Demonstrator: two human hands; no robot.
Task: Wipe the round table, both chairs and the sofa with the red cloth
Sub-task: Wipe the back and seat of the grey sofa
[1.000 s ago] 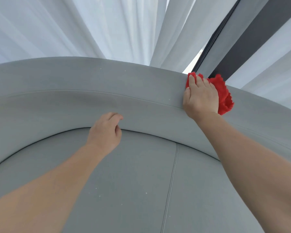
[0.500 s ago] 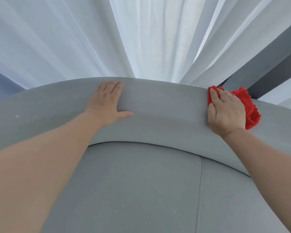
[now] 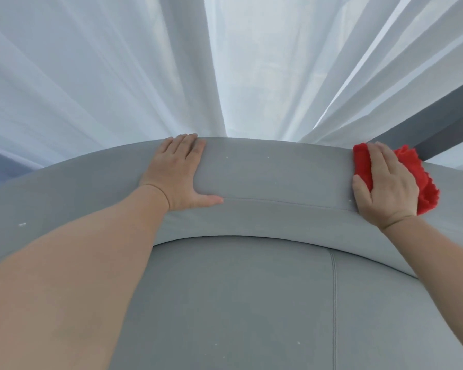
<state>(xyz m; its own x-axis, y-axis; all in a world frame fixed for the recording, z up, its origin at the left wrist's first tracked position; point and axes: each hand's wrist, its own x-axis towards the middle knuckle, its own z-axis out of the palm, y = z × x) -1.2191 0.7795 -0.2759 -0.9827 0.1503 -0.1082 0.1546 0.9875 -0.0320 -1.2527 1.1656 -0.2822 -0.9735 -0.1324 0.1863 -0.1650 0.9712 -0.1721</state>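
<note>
Left fingers [image 3: 187, 146]: lying straight and together on top of the backrest, tips reaching its far edge; thumb spreading out along the seam.
Left hand [image 3: 175, 177]: pressing palm-down, grasping nothing.
Right fingers [image 3: 382, 158]: stretching flat over the red cloth [image 3: 425, 182], not curling round it.
Right hand [image 3: 386, 190]: pressing the cloth onto the backrest top, well apart from the left hand.
Red cloth: bunching out past the hand on its right and far sides.
Sofa [image 3: 278, 177]: grey, curved backrest; pale specks showing on the fabric.
Behind: white curtains [image 3: 104, 76] hanging; dark frame [image 3: 447, 126] at right.
</note>
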